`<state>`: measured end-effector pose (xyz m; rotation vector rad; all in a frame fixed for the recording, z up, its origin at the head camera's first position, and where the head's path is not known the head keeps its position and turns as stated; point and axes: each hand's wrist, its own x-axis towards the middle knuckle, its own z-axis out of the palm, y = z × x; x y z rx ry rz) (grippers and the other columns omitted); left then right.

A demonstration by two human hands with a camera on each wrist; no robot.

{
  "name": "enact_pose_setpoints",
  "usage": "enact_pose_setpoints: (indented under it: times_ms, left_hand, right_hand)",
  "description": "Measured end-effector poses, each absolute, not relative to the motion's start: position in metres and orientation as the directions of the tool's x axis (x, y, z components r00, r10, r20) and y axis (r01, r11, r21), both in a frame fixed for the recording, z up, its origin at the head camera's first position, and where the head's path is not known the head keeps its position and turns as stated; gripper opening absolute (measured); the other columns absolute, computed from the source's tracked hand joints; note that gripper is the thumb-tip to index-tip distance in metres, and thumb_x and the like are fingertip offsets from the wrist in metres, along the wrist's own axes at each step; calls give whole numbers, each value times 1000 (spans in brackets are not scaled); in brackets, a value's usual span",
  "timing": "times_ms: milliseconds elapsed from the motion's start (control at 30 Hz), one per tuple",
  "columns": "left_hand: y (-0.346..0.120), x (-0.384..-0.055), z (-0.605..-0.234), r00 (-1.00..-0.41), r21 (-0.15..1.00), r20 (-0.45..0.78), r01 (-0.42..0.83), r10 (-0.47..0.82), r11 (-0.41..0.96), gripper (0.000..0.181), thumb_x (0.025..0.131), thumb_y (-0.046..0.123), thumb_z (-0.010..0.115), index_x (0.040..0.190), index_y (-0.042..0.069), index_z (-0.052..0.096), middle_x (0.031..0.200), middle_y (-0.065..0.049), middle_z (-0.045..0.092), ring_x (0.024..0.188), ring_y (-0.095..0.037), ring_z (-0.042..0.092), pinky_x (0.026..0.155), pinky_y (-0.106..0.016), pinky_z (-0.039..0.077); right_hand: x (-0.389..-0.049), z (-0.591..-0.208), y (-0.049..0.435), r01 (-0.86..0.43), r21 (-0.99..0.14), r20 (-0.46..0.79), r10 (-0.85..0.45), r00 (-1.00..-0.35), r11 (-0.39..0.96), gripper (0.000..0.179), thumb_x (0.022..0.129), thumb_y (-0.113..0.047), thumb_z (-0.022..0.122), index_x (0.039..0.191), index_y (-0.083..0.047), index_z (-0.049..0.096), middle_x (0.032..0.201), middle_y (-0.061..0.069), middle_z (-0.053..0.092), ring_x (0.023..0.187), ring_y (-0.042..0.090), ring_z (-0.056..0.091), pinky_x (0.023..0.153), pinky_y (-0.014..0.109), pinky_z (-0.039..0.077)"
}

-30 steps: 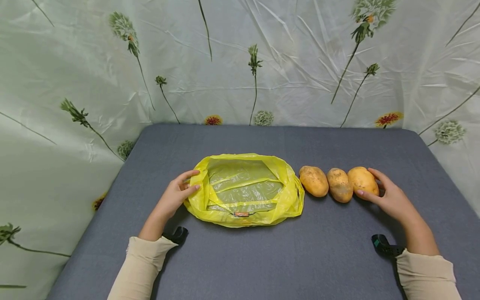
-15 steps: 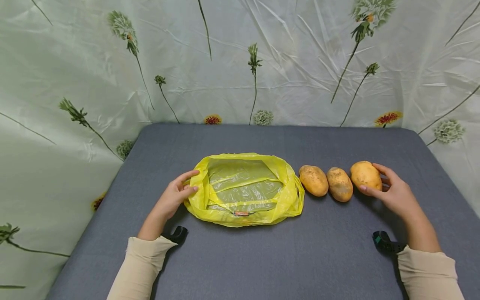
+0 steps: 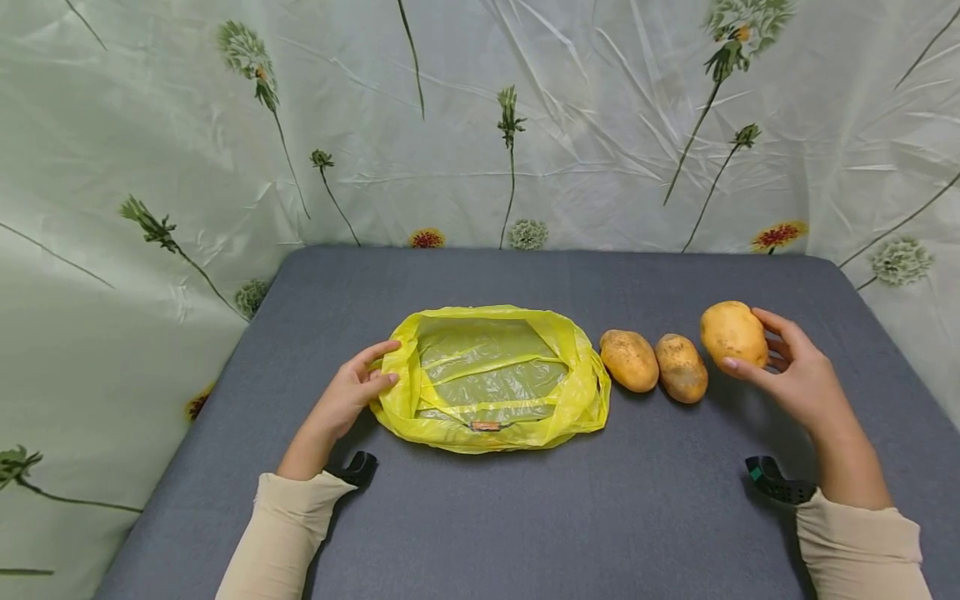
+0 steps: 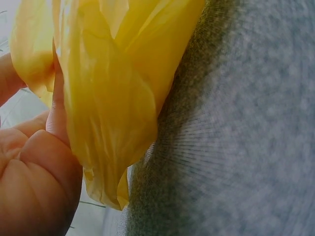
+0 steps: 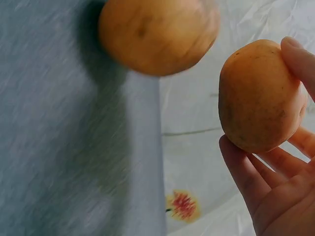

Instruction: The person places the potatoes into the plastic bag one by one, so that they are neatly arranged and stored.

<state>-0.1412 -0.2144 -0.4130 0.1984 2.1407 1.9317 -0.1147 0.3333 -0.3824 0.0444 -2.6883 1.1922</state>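
A yellow plastic bag [image 3: 576, 385] lies on the grey table with its wide mouth facing up. At its left rim, my left hand [image 3: 347, 398] holds the plastic between thumb and fingers; in the left wrist view, folds of the bag [image 4: 110, 103] hide part of the fingers. My right hand [image 3: 804, 382] grips a potato [image 3: 733, 335] lifted off the table, thumb on the near side, fingers on the far side. Two more potatoes, one [image 3: 629, 361] close to the bag's right edge and another [image 3: 682, 368] beside it, rest on the table.
The grey cloth-covered table [image 3: 555, 517] extends in front of the bag and to both sides. Behind it hangs a pale curtain [image 3: 450, 167] printed with flowers. Each wrist wears a black strap mount.
My right hand has raised the rightmost potato off the table, away from the other two. My left hand stays at the bag's rim, and the bag has not moved.
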Motion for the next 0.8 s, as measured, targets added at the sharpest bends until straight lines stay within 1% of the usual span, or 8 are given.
enact_pose_setpoints:
  times_ms: [33,133,233,300,433,667,733,800]
  left_hand:
    - [-214,-141,-413,-960,991,-93,-65,264,113,50,87,2,55,133,-2,34,68,0,39,60,-7,43,55,-19,41]
    - [-215,-141,-413,-961,991,-93,-64,261,119,50,87,2,56,133,-3,34,66,1,37,59,-7,41,54,-19,40]
    - [-214,-141,-413,-960,991,-95,-66,263,119,51,87,2,56,133,-2,34,68,0,39,61,-7,43,56,-20,42]
    - [-214,-141,-413,-960,991,-96,-66,264,119,51,87,2,56,133,-2,34,70,-1,40,62,-7,44,56,-20,43]
    - [-214,-140,-414,-959,991,-95,-65,268,117,51,87,2,56,133,-2,34,74,-3,43,63,-7,46,57,-20,44]
    - [-215,-142,-415,-960,990,-95,-64,263,124,51,86,2,56,132,-3,35,67,1,37,59,-7,40,54,-19,40]
    - [-215,-142,-415,-960,990,-93,-61,265,129,51,86,2,57,132,-3,34,67,1,37,59,-7,40,54,-20,40]
    - [-215,-142,-415,-959,989,-92,-57,267,133,52,86,2,57,133,-3,34,67,1,37,59,-7,40,54,-20,40]
  right_hand:
    - [-115,-381,332,-107,-732,191,52,-980,673,78,76,-18,73,141,-22,29,128,23,40,97,-4,43,70,3,35]
    - [-116,-376,324,-118,-728,193,37,-981,675,79,76,-19,73,141,-24,29,128,21,40,98,-1,43,70,4,35]
    - [-113,-361,306,-145,-732,203,11,-979,665,78,75,-15,73,140,-18,30,126,24,40,94,-5,42,70,5,35]
    - [-113,-356,298,-181,-729,229,-14,-973,661,78,75,-12,73,140,-15,31,126,26,40,92,-10,39,70,5,35]
    - [-117,-352,283,-234,-733,275,-37,-961,638,77,73,-7,75,138,-13,35,124,22,43,93,-9,41,73,5,34]
    - [-126,-349,260,-344,-727,336,-129,-933,594,78,69,-3,77,136,-8,37,122,21,46,96,-8,42,75,8,35]
    - [-129,-349,252,-353,-732,332,-147,-932,582,78,68,-4,77,135,-8,38,123,20,46,97,-7,43,76,9,35]
    - [-131,-349,244,-357,-734,323,-167,-932,577,78,69,-5,77,136,-8,38,123,19,46,99,0,46,77,10,36]
